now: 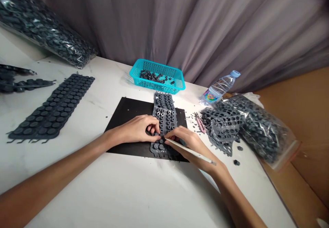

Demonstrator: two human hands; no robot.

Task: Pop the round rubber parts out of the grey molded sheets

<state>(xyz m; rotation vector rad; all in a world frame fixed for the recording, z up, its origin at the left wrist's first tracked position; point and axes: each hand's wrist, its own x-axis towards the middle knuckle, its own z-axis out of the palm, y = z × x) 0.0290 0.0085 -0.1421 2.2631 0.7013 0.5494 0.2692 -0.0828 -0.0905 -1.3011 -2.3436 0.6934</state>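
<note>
A dark grey moulded rubber sheet [164, 118] with rows of small round parts lies lengthwise on a black mat [123, 121]. My left hand [145, 127] is over the sheet's near part from the left, thumb and forefinger pinched together at one of the round parts. Anything between those fingertips is too small to make out. From the right, my right hand [186, 139] grips slim pale tweezers [191, 151] like a pen, their tip hidden at the sheet close to the left fingertips.
Behind the mat stands a turquoise basket [159, 86] holding small black parts. Another rubber sheet [53, 109] lies left. To the right are pink thread snips [199, 122], punched-out sheets [223, 127], a water bottle [218, 89] and a bag of black parts [267, 132]. A second bag [43, 25] sits back left.
</note>
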